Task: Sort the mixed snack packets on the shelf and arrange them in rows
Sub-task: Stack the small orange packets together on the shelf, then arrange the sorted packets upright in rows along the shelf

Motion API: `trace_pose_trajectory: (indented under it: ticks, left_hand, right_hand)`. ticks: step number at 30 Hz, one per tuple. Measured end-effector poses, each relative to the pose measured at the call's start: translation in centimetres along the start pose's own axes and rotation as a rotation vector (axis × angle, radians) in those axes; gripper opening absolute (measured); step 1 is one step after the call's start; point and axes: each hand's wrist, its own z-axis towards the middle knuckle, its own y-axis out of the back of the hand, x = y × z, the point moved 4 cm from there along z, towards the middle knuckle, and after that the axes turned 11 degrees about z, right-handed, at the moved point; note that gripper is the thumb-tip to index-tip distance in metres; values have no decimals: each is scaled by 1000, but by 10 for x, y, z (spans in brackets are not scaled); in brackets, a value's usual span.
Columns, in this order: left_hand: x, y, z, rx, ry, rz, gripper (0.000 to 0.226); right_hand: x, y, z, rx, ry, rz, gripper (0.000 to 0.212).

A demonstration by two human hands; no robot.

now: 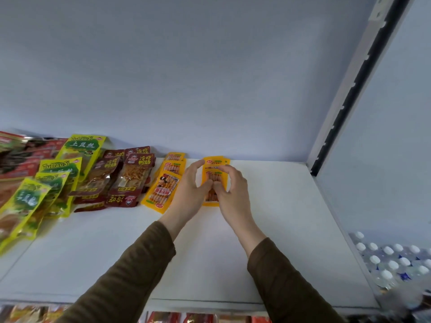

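Orange packets (pixel 214 173) on white shelf (pixel 279 217) are pinched by L hand (pixel 191 185) & R hand (pixel 229 186), beside another orange row (pixel 163 190); maroon packets (pixel 130 176) lie further left.

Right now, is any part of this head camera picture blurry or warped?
Head view: the green-yellow packets at the left edge are smeared, the water bottles at lower right are soft, and the shelf upright leans from wide-angle distortion; the orange packets under both hands are fairly sharp.
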Motion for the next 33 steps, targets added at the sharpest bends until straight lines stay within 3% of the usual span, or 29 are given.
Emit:
trace_pose_trajectory:
  ticks: [6, 11, 25, 33]
  left_hand:
    - [11, 45, -31, -58, -185, 511, 50]
    - [40, 94, -61, -64, -189, 701, 58]
    - [150, 306, -154, -156, -54, 860, 64]
    - [203, 376, -163, -186, 18, 845, 64]
  right_hand:
    - [25, -17, -16, 182, 160, -371, 34]
    - [50, -59, -41, 304, 279, -562, 38]
    - [130, -243, -143, 425, 362, -623, 42]
    - [152, -324, -149, 490, 387, -610, 47]
